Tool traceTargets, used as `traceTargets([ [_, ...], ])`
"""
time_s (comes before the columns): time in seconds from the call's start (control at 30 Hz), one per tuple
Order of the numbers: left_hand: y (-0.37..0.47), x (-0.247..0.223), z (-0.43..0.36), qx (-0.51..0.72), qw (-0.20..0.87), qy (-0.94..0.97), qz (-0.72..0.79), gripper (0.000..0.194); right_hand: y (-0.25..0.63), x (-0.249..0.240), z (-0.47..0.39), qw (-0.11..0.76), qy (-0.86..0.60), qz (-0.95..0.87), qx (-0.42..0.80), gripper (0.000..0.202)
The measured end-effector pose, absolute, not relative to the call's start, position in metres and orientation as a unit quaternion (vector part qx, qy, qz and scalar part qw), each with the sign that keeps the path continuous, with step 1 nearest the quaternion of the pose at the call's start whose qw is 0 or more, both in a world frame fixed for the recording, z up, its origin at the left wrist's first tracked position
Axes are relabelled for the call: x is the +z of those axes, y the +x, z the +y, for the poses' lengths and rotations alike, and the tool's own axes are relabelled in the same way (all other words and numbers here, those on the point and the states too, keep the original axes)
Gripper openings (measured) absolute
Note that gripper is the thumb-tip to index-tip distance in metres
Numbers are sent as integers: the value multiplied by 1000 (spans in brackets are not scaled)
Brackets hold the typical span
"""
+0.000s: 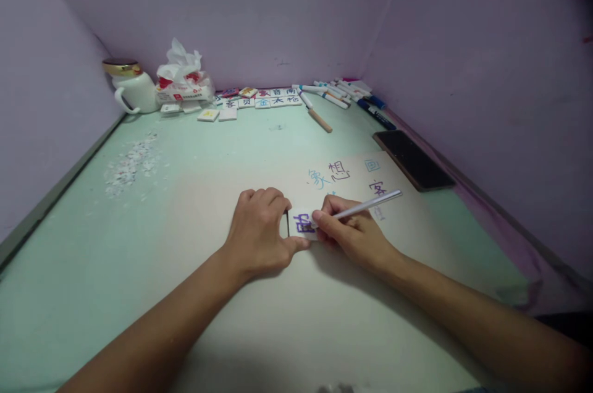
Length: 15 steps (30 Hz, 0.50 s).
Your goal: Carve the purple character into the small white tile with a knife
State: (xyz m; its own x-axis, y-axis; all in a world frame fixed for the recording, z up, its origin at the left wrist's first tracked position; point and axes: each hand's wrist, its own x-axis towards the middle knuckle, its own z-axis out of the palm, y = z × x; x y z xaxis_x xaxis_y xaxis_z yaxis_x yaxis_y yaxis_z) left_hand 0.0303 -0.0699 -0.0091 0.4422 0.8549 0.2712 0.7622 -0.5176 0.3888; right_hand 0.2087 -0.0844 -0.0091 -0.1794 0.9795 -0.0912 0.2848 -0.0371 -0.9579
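On the pale sheet (204, 220) atop the green worktop (88, 269), a white tile (303, 224) marked in purple.
The left hand's (262, 229) grip pinches its edges; the right hand's (354, 235) pinches a slim silver pen-shaped tool (377, 200). Right fingers hide the tile's right side; the tool's tip is hard to make out. Its long axis slants up rightward from the tile.

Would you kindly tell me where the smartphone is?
In the head view, the smartphone lies on the right, beyond the right hand, with a dark blue marker past its far end.
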Motion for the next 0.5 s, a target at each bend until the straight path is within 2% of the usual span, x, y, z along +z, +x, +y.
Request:
traceTargets([
  [0.27, 30, -8, -69, 219, 110, 847, 472, 41, 210, -12, -85, 389, -540, -574, 477, 29],
  [0.5, 28, -6, -74, 188, 70, 851, 486, 45, 209, -8, -83, 403, -547, -563, 471, 24],
])
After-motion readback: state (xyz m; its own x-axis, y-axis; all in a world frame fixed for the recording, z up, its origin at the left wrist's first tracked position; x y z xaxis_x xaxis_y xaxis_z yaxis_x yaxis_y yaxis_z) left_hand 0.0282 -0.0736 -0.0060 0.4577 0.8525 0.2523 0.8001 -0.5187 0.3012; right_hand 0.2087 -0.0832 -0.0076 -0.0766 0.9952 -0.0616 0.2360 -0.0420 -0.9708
